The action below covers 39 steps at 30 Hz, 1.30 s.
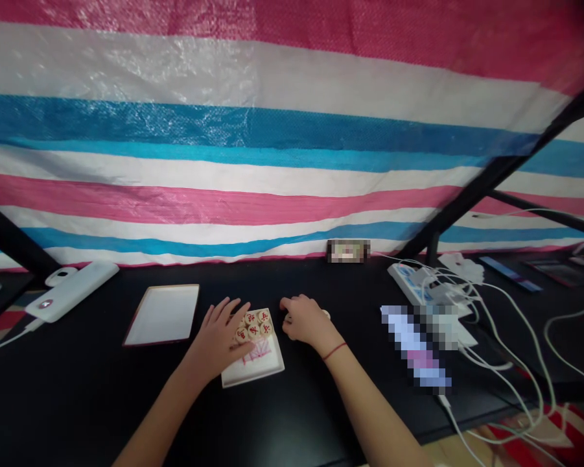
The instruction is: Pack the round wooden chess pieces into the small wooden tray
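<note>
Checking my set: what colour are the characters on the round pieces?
Red, on the wooden pieces; head view.

In front of you, listed: one pink, white and blue striped tarpaulin [223, 143] hung behind a black table [78, 402]. Table left: one shallow white tray with a red rim [163, 314] and one white power bank [72, 292] with its cable. Table right: one white power strip [411, 282], white cables [510, 324] trailing off the edge, and one pixelated oblong object [415, 347], unreadable.

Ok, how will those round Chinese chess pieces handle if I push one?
The Chinese chess pieces look like flat wooden discs, so they'd probably slide rather than roll. Packed touching on the white board, one would likely shove its neighbours. They seem light, not fragile.
</note>
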{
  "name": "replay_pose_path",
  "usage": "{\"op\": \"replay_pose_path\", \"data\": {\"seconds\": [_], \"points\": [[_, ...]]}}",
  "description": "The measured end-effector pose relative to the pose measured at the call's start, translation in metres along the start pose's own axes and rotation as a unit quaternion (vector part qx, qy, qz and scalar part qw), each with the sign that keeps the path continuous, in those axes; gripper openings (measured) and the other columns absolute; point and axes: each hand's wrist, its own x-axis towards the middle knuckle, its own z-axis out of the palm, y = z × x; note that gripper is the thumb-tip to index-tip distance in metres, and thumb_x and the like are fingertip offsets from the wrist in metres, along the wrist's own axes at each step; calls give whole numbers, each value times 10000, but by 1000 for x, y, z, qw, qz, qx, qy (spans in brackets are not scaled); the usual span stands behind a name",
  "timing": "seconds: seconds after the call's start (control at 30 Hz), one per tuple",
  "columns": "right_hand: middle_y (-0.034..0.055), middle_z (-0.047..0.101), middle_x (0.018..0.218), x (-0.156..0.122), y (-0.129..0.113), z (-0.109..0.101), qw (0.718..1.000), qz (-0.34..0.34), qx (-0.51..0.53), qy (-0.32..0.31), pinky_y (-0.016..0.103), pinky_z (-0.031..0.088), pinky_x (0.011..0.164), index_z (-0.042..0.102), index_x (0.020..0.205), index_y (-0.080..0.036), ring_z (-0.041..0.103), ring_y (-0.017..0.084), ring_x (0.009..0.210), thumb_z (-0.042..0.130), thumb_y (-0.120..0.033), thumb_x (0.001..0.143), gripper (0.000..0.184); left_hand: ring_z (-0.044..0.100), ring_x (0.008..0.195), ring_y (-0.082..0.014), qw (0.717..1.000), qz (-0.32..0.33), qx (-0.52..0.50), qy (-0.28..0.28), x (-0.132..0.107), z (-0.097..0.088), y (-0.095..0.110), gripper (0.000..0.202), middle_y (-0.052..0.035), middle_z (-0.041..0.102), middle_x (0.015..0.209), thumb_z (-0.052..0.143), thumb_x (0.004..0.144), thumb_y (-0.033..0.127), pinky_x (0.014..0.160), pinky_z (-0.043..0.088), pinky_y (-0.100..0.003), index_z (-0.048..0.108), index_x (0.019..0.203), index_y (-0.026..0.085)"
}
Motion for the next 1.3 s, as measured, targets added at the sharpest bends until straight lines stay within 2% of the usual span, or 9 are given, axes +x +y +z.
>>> {"op": "replay_pose_path", "data": {"seconds": [0.17, 0.27, 0.33, 0.47, 0.6, 0.8, 1.1, 1.2, 1.3], "points": [[133, 712, 880, 3, 0, -5, 1000, 12, 15, 8, 308, 406, 719, 678, 986, -156, 646, 269, 881, 560, -123, 774, 245, 472, 1278, -283, 996, 22, -81, -13, -7, -5, -15, 607, -112, 527, 1379, 597, 849, 383, 1068, 398, -459, 421, 1405, 217], [82, 717, 865, 1, -2, -9, 998, 6, 47, 39, 270, 408, 732, 664, 1020, -177, 651, 218, 871, 552, -164, 822, 228, 547, 1188, -257, 994, 9, -111, -7, -7, -4, -14, 557, -101, 588, 1291, 582, 860, 362, 1026, 447, -421, 448, 1379, 211], [28, 710, 819, -3, -6, -10, 988, -18, 135, 76, 233, 408, 694, 661, 1000, -198, 647, 166, 786, 570, -206, 834, 189, 566, 1160, -248, 993, 7, -121, -3, -5, -4, -13, 516, -92, 608, 1255, 572, 869, 355, 1008, 464, -409, 474, 1356, 216], [-26, 652, 700, -11, -24, -2, 923, -77, 357, 120, 206, 396, 588, 675, 882, -207, 578, 111, 613, 632, -266, 809, 103, 545, 1196, -265, 991, 17, -129, 5, -4, -4, -15, 508, -108, 594, 1278, 578, 870, 375, 1017, 459, -438, 483, 1341, 210], [-36, 595, 625, -11, -45, 12, 860, -85, 490, 116, 204, 414, 559, 673, 862, -189, 547, 105, 575, 656, -289, 789, 125, 454, 1293, -306, 989, 15, -134, 60, -8, -11, -12, 633, -133, 505, 1378, 629, 836, 431, 1052, 419, -491, 417, 1393, 217], [-34, 599, 611, -5, -63, 27, 766, -85, 632, 77, 218, 436, 540, 641, 869, -175, 555, 108, 550, 702, -328, 749, 204, 635, 1054, -191, 972, -10, -221, 77, -16, -22, 1, 352, -48, 619, 1182, 509, 931, 344, 911, 536, -321, 534, 1279, 296], [20, 679, 764, -6, -50, 30, 694, -55, 707, 127, 236, 470, 575, 634, 874, -188, 596, 123, 628, 731, -401, 741, 270, 665, 921, -188, 958, -52, -219, 178, -26, -33, -7, 143, -50, 651, 1014, 618, 853, 315, 841, 558, -327, 660, 964, 235], [34, 691, 780, -5, -43, 32, 671, -40, 727, 140, 234, 465, 550, 621, 859, -185, 583, 116, 602, 731, -429, 740, 293, 662, 879, -172, 959, -39, -238, 148, -31, -33, -5, 86, -42, 654, 962, 647, 827, 291, 803, 555, -303, 634, 872, 219], [40, 694, 791, -5, -42, 34, 676, -40, 722, 145, 232, 462, 541, 622, 863, -180, 575, 112, 596, 725, -437, 748, 299, 647, 888, -172, 971, 7, -224, 82, -34, -34, 1, 65, -37, 670, 947, 663, 808, 249, 815, 538, -307, 629, 855, 219]]}}
